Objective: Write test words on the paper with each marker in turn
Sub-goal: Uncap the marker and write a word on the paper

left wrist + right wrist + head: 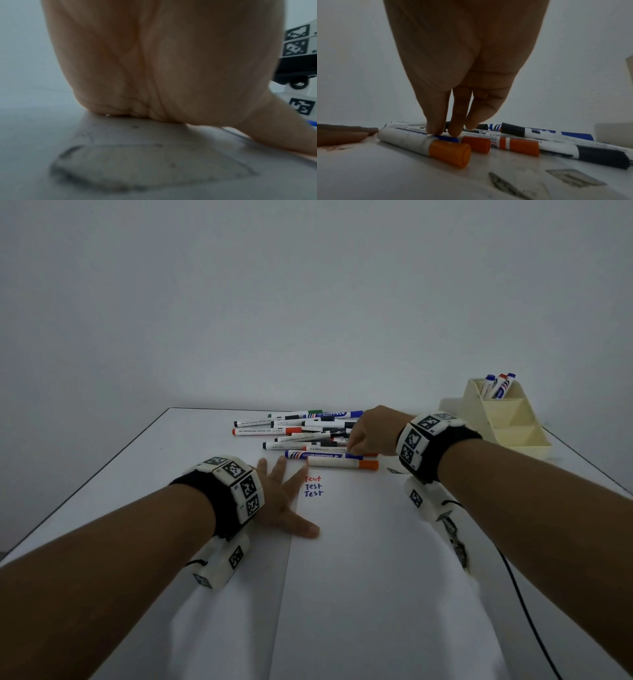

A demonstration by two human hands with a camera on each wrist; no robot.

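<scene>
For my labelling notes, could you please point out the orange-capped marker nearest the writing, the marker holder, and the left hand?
orange-capped marker (334, 462): head view, on its white barrel.
marker holder (524, 436): head view, on its cream side wall.
left hand (277, 505): head view, on the back of the hand.

The head view looks forward and down from above both forearms, taking in the whole table (144, 460) and the wall behind. The left wrist view sits low, almost on the table, facing along the left hand (163, 60), very close. The right wrist view also looks from near table height, along the right hand (464, 67) toward the pile of markers (513, 140), which the head view shares.
</scene>
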